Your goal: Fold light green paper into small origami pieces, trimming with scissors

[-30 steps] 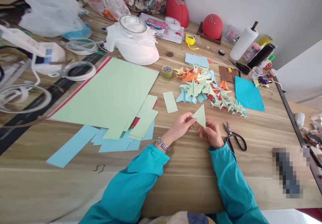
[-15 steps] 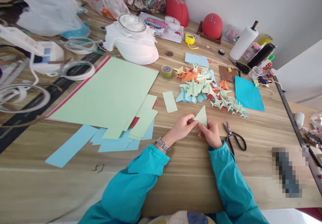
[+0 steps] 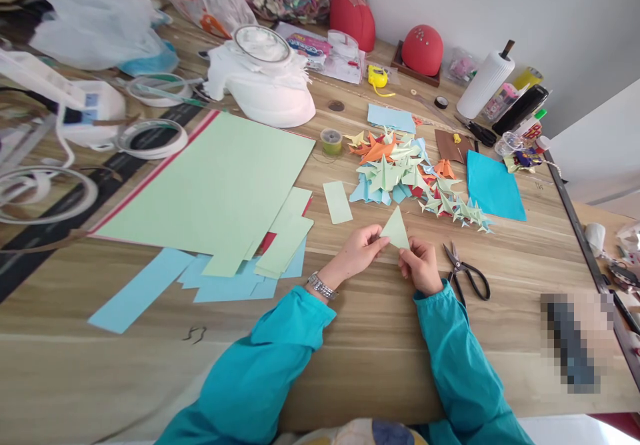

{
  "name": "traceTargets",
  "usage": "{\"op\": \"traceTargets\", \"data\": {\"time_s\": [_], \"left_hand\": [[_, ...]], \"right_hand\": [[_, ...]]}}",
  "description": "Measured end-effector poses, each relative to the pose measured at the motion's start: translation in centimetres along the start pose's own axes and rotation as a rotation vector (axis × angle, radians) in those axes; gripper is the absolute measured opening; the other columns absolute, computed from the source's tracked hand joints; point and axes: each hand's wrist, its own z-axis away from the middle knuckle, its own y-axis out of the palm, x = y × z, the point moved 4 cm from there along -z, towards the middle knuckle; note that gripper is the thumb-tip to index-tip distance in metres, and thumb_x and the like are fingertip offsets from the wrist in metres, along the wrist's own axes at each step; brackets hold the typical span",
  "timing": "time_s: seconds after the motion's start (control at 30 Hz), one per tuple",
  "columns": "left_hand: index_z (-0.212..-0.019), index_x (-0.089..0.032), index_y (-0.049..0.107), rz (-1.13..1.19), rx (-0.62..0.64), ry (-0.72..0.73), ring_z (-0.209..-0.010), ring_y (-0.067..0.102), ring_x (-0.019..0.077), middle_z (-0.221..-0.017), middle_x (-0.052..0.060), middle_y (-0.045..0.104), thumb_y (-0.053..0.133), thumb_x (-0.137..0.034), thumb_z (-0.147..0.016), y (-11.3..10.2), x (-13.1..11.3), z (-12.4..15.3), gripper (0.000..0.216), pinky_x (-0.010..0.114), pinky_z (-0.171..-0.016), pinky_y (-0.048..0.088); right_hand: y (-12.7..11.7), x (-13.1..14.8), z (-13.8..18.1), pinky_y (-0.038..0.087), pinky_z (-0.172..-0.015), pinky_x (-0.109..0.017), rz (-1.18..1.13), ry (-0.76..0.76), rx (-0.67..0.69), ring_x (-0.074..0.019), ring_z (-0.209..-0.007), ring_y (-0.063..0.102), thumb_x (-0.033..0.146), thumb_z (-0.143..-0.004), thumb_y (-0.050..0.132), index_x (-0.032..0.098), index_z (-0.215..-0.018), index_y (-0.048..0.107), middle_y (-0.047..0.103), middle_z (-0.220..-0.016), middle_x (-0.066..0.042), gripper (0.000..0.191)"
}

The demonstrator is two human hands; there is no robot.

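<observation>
A light green folded paper triangle (image 3: 395, 229) is held up between both hands, its point facing away from me. My left hand (image 3: 361, 251) pinches its left corner between thumb and fingers. At its lower right corner, my right hand (image 3: 420, 265) grips the paper the same way. Beyond the hands lies a pile of folded paper stars (image 3: 387, 173) in green, orange, blue and red. A small green paper rectangle (image 3: 338, 202) rests flat to the left of the pile. Black-handled scissors (image 3: 463, 275) lie open just right of my right hand.
Large green sheets (image 3: 210, 185) and blue paper strips (image 3: 140, 291) cover the left side. Behind them stands a white cloth-wrapped form (image 3: 265, 91). A thread spool (image 3: 331, 142), a yellow tape measure (image 3: 377, 78) and a turquoise square (image 3: 495, 185) lie farther back. A pixelated patch (image 3: 575, 341) sits at right.
The paper triangle has turned and shifted slightly left, showing more of its face. My right hand has moved a little lower on its corner.
</observation>
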Motion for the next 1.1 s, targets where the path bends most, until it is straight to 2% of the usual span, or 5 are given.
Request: {"op": "traceTargets", "data": {"time_s": [0.17,0.3,0.5,0.83,1.1], "left_hand": [[-0.063,-0.018,0.042,0.165,-0.146,0.024,-0.046,0.042,0.0075,-0.053,-0.005,0.048,0.056,-0.035,-0.079,-1.5,0.4,-0.3,0.028,0.020,-0.045,0.033],[-0.062,-0.017,0.043,0.201,-0.099,0.026,-0.045,0.042,0.0069,-0.052,-0.005,0.048,0.057,-0.035,-0.078,-1.1,0.2,-0.3,0.028,0.020,-0.045,0.032],[-0.064,-0.017,0.044,0.093,0.031,-0.010,-0.047,0.043,0.0072,-0.054,-0.005,0.048,0.058,-0.042,-0.076,0.5,-0.3,0.1,0.031,0.020,-0.045,0.034],[-0.057,-0.015,0.047,0.188,-0.038,-0.062,-0.041,0.039,0.0050,-0.049,-0.005,0.047,0.069,-0.038,-0.067,0.1,-0.2,0.2,0.033,0.018,-0.039,0.029],[-0.050,-0.015,0.049,0.356,-0.097,-0.133,-0.035,0.039,0.0043,-0.044,-0.004,0.050,0.074,-0.031,-0.060,0.0,0.1,0.1,0.031,0.018,-0.035,0.025]], "right_hand": [[-0.9,0.0,-0.2,0.018,-0.024,-0.015,-0.242,-0.003,-0.061,-0.0043,-0.024,0.033,0.020,-0.066,0.058,0.018,-0.056,0.051,0.051,-0.038,0.006,0.012],[-0.5,0.3,-0.1,0.026,-0.027,-0.016,-0.223,-0.019,0.013,-0.0064,-0.029,0.043,0.028,-0.071,0.060,0.017,-0.059,0.054,0.057,-0.046,0.003,0.018],[0.3,0.3,0.0,0.040,-0.035,-0.019,0.010,-0.025,0.114,-0.0084,-0.036,0.050,0.038,-0.075,0.063,0.016,-0.063,0.058,0.060,-0.052,0.001,0.026],[-0.2,-0.2,0.0,0.015,-0.030,-0.020,0.056,-0.027,0.033,-0.0037,-0.028,0.029,0.037,-0.073,0.065,0.018,-0.048,0.047,0.046,-0.036,0.006,0.036],[-0.2,0.3,0.0,0.017,-0.038,-0.022,0.083,-0.127,0.035,-0.0048,-0.034,0.029,0.037,-0.072,0.068,0.019,-0.042,0.038,0.040,-0.035,0.007,0.046]]}}
